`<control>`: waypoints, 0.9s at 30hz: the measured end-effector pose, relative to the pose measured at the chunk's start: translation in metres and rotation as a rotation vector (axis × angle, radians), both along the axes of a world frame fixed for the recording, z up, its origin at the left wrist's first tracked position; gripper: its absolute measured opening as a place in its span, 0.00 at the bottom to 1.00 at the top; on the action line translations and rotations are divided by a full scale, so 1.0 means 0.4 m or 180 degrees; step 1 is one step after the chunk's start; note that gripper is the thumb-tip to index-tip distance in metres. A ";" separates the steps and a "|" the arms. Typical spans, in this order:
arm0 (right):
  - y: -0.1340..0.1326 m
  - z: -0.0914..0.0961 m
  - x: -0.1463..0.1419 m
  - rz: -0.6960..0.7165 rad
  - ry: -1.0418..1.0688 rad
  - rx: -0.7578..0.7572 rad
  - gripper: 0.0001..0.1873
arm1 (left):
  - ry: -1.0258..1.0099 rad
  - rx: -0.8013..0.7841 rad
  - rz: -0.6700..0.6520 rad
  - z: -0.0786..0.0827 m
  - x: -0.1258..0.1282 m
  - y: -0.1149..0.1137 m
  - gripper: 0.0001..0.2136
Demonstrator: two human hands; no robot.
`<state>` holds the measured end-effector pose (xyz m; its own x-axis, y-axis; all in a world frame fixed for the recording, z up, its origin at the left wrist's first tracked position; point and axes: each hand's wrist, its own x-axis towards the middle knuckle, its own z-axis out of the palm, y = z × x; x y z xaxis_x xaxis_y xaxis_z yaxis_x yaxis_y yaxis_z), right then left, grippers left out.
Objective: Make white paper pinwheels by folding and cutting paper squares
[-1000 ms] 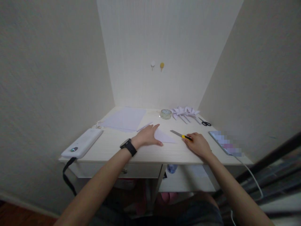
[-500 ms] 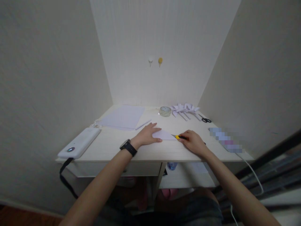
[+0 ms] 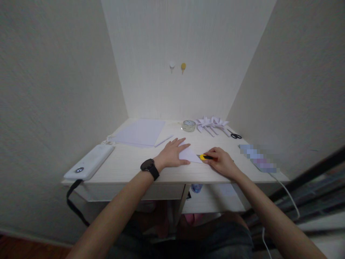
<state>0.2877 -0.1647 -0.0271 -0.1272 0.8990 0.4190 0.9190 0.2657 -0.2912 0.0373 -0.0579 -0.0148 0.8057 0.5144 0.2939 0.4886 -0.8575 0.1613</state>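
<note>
My left hand (image 3: 174, 153) lies with its fingers spread, pressing a folded white paper (image 3: 189, 154) flat on the desk. The paper looks triangular, and its left part is hidden under that hand. In my right hand (image 3: 222, 162) is a yellow and black utility knife (image 3: 205, 157), gripped between thumb and fingers. Its blade points left and meets the paper near the right-hand corner. Whether the blade is inside the fold or against the edge, I cannot tell.
Behind my hands stand a roll of clear tape (image 3: 188, 126), several paper pinwheels (image 3: 211, 124) and black scissors (image 3: 236, 136). Paper sheets (image 3: 140, 132) and a thin paper stick (image 3: 164, 141) lie back left. A white device (image 3: 90, 162) sits front left, a blurred phone-like slab (image 3: 257, 158) at right.
My left hand and the paper have shifted slightly right, and the paper is turned a little, its right corner nearer me. The knife stays in my right hand at that corner.
</note>
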 end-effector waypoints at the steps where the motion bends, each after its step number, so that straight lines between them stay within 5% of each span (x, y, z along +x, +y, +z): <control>1: -0.003 0.000 -0.002 0.0050 -0.0004 0.0041 0.14 | -0.0039 -0.0004 -0.0052 0.001 -0.001 0.000 0.38; 11: -0.013 0.001 -0.012 0.0172 -0.0084 -0.0081 0.14 | 0.0181 0.0086 -0.0185 -0.013 -0.006 -0.001 0.32; 27: -0.011 0.008 0.005 0.0155 -0.0051 -0.0324 0.14 | 0.0619 0.0219 0.0284 -0.026 0.002 -0.013 0.32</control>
